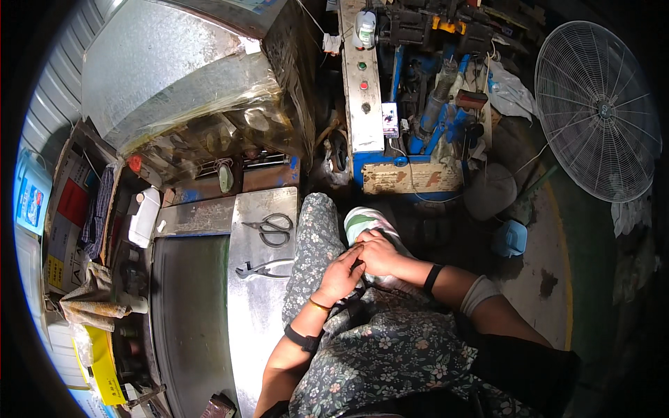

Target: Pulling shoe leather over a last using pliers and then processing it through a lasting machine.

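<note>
My left hand (340, 276) and my right hand (380, 253) rest together on my lap, their fingers meeting and partly overlapping. Both sets of fingers look loosely stretched, and I see nothing held in either. Beneath them lies a white cloth with green and pink patches (367, 219), draped over my right thigh. A floral apron (390, 348) covers the rest of my lap. Left of my knee, black-handled scissors (270, 230) and a pair of cutting pliers (265, 269) lie apart on a bare metal tabletop (254, 327).
A dark conveyor belt (188, 306) runs left of the tabletop, below a sheet-metal hood (174, 56). Ahead stands a blue machine with a button panel (362, 104). A large fan (603, 108) is at right, near a blue plastic container (512, 238). A white bottle (145, 217) stands left.
</note>
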`<action>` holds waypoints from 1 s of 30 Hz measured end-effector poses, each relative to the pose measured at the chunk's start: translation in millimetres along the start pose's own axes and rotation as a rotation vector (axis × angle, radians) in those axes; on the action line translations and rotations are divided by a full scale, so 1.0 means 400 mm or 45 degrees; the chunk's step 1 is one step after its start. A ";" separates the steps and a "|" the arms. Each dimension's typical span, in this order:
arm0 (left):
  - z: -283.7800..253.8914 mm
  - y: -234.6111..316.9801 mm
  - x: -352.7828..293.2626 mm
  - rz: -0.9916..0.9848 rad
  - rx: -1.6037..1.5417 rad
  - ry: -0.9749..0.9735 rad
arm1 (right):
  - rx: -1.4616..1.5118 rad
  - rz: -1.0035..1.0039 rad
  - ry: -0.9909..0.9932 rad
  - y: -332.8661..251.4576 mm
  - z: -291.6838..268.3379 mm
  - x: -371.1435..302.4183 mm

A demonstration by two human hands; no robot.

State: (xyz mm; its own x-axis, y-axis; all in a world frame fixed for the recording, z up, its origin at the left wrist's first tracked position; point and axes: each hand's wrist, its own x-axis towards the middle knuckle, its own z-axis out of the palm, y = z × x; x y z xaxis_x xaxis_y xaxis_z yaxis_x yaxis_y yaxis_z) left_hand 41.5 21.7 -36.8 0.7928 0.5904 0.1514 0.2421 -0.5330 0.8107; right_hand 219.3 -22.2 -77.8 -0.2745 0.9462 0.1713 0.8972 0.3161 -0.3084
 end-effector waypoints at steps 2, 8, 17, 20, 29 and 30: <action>0.000 0.000 0.001 0.002 -0.002 0.002 | -0.004 0.013 -0.021 0.001 0.001 0.000; 0.000 0.002 0.001 -0.004 -0.046 0.005 | 0.067 0.050 -0.052 -0.001 0.000 0.002; 0.001 0.001 0.003 0.017 0.018 0.011 | 0.046 0.040 -0.035 -0.005 -0.013 0.003; 0.000 0.002 0.003 0.014 0.015 0.010 | 0.051 0.045 -0.068 -0.006 -0.017 0.005; 0.002 -0.003 0.002 0.004 -0.007 0.007 | 0.039 0.049 -0.046 -0.004 -0.010 0.006; 0.002 -0.003 0.001 0.007 -0.007 0.007 | 0.018 0.051 -0.076 -0.003 -0.008 0.005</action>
State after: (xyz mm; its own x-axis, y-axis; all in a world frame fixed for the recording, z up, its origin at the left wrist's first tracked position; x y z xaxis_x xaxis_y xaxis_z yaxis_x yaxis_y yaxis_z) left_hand 42.1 22.2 -38.1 0.7908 0.5911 0.1587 0.2352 -0.5329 0.8128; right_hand 218.7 -20.9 -73.9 -0.2592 0.9604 0.1024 0.9029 0.2786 -0.3273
